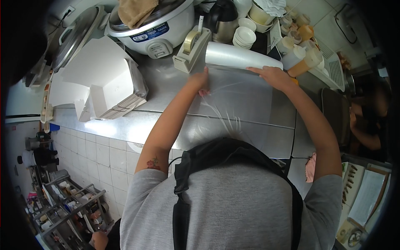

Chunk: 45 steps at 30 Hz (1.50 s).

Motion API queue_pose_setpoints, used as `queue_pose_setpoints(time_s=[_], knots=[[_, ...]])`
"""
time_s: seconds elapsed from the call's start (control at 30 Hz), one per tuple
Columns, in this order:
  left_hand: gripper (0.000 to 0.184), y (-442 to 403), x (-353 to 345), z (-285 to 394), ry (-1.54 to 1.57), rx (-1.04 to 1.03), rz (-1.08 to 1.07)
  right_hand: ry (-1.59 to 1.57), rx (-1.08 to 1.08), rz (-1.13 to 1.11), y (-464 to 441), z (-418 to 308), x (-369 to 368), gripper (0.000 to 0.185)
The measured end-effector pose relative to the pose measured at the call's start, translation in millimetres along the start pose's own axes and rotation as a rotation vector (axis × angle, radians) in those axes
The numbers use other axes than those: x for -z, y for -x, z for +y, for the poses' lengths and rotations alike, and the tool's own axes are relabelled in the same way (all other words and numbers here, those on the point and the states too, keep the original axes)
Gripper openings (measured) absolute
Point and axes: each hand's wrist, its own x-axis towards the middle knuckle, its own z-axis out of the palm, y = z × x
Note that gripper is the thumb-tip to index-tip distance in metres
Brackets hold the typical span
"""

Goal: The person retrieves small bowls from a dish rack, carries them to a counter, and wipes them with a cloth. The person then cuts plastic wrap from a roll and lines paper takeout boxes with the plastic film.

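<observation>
A large roll of clear plastic film (237, 55) lies across the metal counter, and a loose sheet of film (239, 98) spreads from it toward my body, wrinkled in the middle. My left hand (201, 82) is at the sheet's left edge, just below the roll's left end. One finger points up and the others are curled on the film. My right hand (273, 76) lies at the near side of the roll, toward its right end, with the index finger stretched left along the roll and the other fingers partly hidden. A tape dispenser (191, 49) stands left of the roll.
White cardboard boxes (106, 85) are stacked at the left, before a rice cooker (156, 35). Small white bowls (244, 37) and a metal jug (224, 21) stand behind the roll. Sauce bottles (306, 62) fill a basket at right. Another person's arm (364, 133) shows at far right.
</observation>
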Motion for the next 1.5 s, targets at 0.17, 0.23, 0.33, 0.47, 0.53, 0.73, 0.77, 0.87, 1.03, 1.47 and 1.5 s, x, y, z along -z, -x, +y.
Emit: queue_pose_setpoints(time_s=[0.17,0.23,0.33,0.47,0.53,0.73,0.77,0.87,1.03,1.47,1.5], knots=[[0.114,-2.1,0.7,0.2,-0.043,0.017,-0.006,0.069,-0.029,-0.032,-4.3,-5.7,4.4,0.061],[0.115,-4.7,-0.7,-0.2,-0.064,0.029,-0.005,0.107,-0.031,-0.045,-5.5,-6.6,4.9,0.061],[0.115,-8.9,-1.2,-1.0,-0.05,0.023,-0.013,0.137,-0.055,-0.058,-4.8,-10.2,9.7,0.062],[0.115,-10.4,-1.4,-1.5,-0.05,0.015,-0.018,0.165,-0.117,-0.065,3.2,-16.5,9.0,0.064],[0.115,-10.7,-0.7,-0.9,-0.056,0.015,-0.021,0.176,-0.155,-0.091,11.4,-15.6,9.4,0.064],[0.116,-10.5,-2.3,-0.8,-0.109,0.035,0.002,0.185,-0.188,-0.06,59.3,5.1,9.5,0.065],[0.116,-12.5,-2.8,-2.1,-0.117,0.03,0.0,0.13,-0.202,-0.064,69.1,7.2,13.3,0.065],[0.115,-17.4,-5.8,-4.8,-0.118,0.03,-0.001,0.127,-0.297,-0.142,95.7,7.6,25.5,0.07],[0.115,-18.5,-4.7,-8.4,-0.059,0.023,-0.022,0.189,-0.361,-0.134,146.4,20.2,26.7,0.075],[0.079,17.2,-75.3,-37.4,0.296,-0.513,-0.299,0.097,-0.901,-0.222,277.9,12.5,-24.0,0.071],[0.075,21.1,-89.3,-39.4,0.382,-0.58,-0.408,0.043,-0.935,-0.213,278.1,2.5,-43.6,0.071]])
